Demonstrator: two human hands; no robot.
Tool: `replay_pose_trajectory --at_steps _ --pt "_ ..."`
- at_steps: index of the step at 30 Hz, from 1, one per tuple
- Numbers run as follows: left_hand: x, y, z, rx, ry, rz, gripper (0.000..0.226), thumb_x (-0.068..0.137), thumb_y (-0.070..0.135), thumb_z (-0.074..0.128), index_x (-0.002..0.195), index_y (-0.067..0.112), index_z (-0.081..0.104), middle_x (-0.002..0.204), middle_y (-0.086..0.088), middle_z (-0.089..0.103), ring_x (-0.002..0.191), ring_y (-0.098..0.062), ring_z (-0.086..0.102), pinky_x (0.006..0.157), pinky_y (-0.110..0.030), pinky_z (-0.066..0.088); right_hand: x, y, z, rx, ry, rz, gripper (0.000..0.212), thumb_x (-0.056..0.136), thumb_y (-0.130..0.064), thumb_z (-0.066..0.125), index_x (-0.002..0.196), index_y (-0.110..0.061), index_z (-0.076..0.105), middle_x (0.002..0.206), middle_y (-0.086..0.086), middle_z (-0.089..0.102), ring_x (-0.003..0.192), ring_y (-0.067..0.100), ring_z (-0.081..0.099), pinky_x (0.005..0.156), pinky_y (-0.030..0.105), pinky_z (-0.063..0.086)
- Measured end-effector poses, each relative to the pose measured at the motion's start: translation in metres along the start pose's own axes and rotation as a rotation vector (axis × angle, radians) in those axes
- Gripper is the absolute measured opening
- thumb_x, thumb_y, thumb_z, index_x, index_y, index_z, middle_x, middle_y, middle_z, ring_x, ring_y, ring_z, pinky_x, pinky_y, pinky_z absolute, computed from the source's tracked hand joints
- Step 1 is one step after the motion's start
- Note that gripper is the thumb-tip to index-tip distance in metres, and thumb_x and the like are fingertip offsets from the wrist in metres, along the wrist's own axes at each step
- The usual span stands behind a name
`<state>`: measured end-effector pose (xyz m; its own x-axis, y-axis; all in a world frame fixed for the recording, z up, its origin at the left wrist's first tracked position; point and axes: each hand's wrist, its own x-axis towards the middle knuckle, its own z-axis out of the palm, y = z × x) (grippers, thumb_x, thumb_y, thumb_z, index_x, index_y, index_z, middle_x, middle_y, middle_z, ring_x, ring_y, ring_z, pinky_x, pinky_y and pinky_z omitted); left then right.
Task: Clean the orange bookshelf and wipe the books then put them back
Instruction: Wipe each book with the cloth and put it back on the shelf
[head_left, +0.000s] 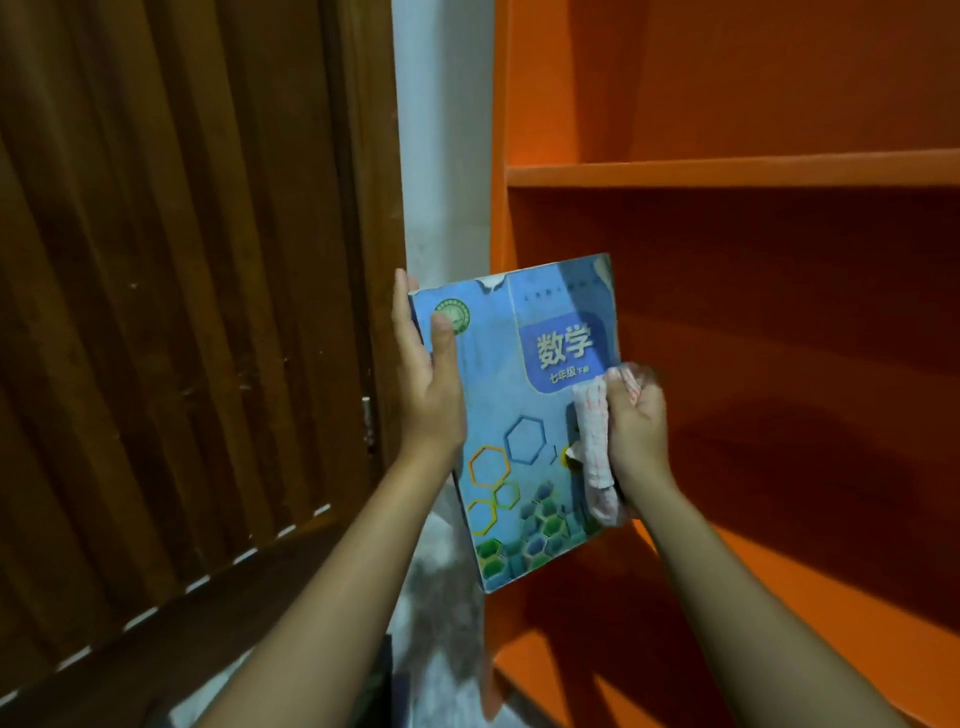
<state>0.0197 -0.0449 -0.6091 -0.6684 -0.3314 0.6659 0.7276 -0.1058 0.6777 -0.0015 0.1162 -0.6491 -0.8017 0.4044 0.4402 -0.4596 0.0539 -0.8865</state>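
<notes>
Holding a blue book (524, 421) up in front of the orange bookshelf (727, 171), the left hand (426, 374) clasps its left edge, thumb laid across the front cover and fingers behind. The right hand (636, 421) is curled around a bunched pink-and-white cloth (595, 441) and presses it against the cover's right side, just below the title block. To the left stands a brown slatted wooden door (182, 286), with a pale wall strip (441, 130) between it and the shelf.
</notes>
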Motion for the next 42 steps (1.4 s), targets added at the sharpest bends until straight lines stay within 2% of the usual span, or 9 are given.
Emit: replay_pose_trajectory --at_steps 6,9,13,17,20,28,34,40,42 --pt "0.022 -0.021 0.016 0.11 -0.064 0.058 0.07 0.089 0.03 0.06 0.144 0.027 0.016 0.131 0.034 0.031 0.127 0.006 0.042 0.106 -0.032 0.041 0.034 0.028 0.011 0.019 0.076 0.138 0.008 0.097 -0.017 0.045 0.09 -0.015 0.046 0.064 -0.007 0.051 0.056 0.003 0.048 0.053 0.023 0.035" --pt "0.034 -0.028 0.032 0.238 -0.1 0.164 0.075 0.089 0.021 0.061 0.147 0.015 0.014 0.144 0.017 0.026 0.132 0.003 0.036 0.109 -0.028 0.037 0.059 0.027 0.016 0.083 0.149 -0.007 0.012 0.097 -0.003 0.039 0.09 -0.013 0.039 0.078 -0.007 0.044 0.066 -0.007 0.047 0.063 0.015 0.036" --pt "0.039 -0.041 0.046 0.407 -0.118 0.291 0.074 0.09 0.009 0.058 0.147 0.005 0.012 0.156 -0.015 0.013 0.145 -0.022 0.013 0.118 -0.029 0.019 0.081 0.047 0.018 0.034 0.106 -0.008 0.006 0.097 -0.006 0.042 0.099 -0.012 0.041 0.095 0.007 0.048 0.087 0.015 0.046 0.064 0.006 0.035" --pt "0.038 -0.044 0.056 0.483 -0.085 0.345 0.072 0.088 0.006 0.056 0.146 0.0 0.015 0.154 -0.02 0.017 0.143 -0.024 0.011 0.114 -0.06 0.016 0.085 0.061 0.029 0.002 0.063 -0.025 0.013 0.092 -0.018 0.045 0.103 -0.011 0.045 0.097 0.009 0.051 0.09 0.014 0.049 0.066 0.007 0.036" --pt "0.038 -0.048 0.058 0.516 -0.083 0.386 0.07 0.088 0.003 0.055 0.145 -0.002 0.016 0.152 -0.021 0.021 0.143 -0.03 0.016 0.111 -0.062 0.021 0.085 0.066 0.031 0.011 0.13 0.004 0.01 0.096 -0.005 0.043 0.104 -0.008 0.048 0.1 0.011 0.052 0.095 0.02 0.051 0.078 0.021 0.04" --pt "0.032 -0.041 0.057 0.503 -0.049 0.375 0.071 0.089 -0.001 0.055 0.146 0.0 0.014 0.149 -0.006 0.02 0.136 -0.006 0.019 0.11 -0.011 0.023 0.077 0.061 0.01 -0.092 0.181 0.043 0.008 0.088 -0.022 0.048 0.094 -0.017 0.048 0.104 0.017 0.058 0.101 0.033 0.057 0.089 0.045 0.046" --pt "0.029 -0.021 0.056 0.498 -0.104 0.276 0.07 0.089 0.002 0.054 0.147 0.011 0.017 0.141 -0.005 0.034 0.127 -0.014 0.042 0.102 -0.028 0.045 0.07 0.044 -0.002 -0.109 0.177 0.035 0.014 0.093 -0.008 0.046 0.106 -0.007 0.051 0.108 0.018 0.056 0.1 0.027 0.055 0.09 0.041 0.045" --pt "0.031 -0.003 0.049 0.552 -0.155 0.183 0.065 0.09 0.003 0.052 0.145 0.018 0.023 0.135 -0.006 0.04 0.119 -0.014 0.049 0.094 -0.022 0.048 0.046 -0.006 -0.016 -0.054 0.114 -0.037 0.003 0.096 -0.008 0.044 0.097 -0.01 0.043 0.09 0.002 0.052 0.088 0.017 0.052 0.063 0.009 0.04" --pt "0.033 0.009 0.043 0.587 -0.176 0.194 0.059 0.09 0.004 0.053 0.143 0.014 0.029 0.132 -0.005 0.042 0.112 -0.001 0.048 0.089 -0.005 0.042 0.035 -0.026 -0.017 -0.088 0.089 -0.016 0.007 0.098 -0.016 0.044 0.092 -0.013 0.046 0.087 0.0 0.054 0.085 0.017 0.052 0.063 0.015 0.042"
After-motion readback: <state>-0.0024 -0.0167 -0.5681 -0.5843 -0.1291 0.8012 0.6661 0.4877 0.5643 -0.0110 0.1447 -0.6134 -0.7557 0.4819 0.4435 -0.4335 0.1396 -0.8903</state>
